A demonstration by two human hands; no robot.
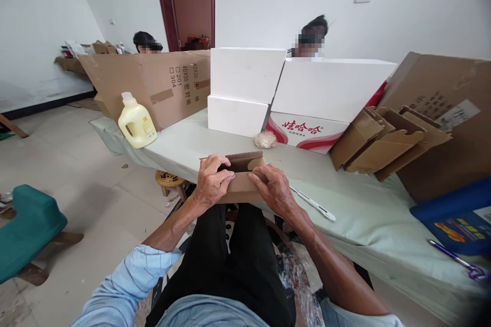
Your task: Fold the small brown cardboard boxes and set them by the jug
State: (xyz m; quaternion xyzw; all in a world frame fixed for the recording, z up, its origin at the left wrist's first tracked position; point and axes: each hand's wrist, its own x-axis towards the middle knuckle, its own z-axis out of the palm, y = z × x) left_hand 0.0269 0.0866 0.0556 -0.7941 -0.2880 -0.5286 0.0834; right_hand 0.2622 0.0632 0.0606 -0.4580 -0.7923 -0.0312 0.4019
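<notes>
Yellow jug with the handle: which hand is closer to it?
Left: the left hand is right of the yellow jug, and the right hand is even farther right.

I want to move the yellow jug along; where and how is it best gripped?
Probably by the handle of the yellow jug, coming from the left: the jug stands upright and its handle loop faces left, with the big carton behind. The left hand is nearer, but holds the small box.

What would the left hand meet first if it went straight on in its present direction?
The left hand would first meet the small cardboard box it is holding; beyond that, perhaps the lower plain white box, though depth is unclear.
</notes>
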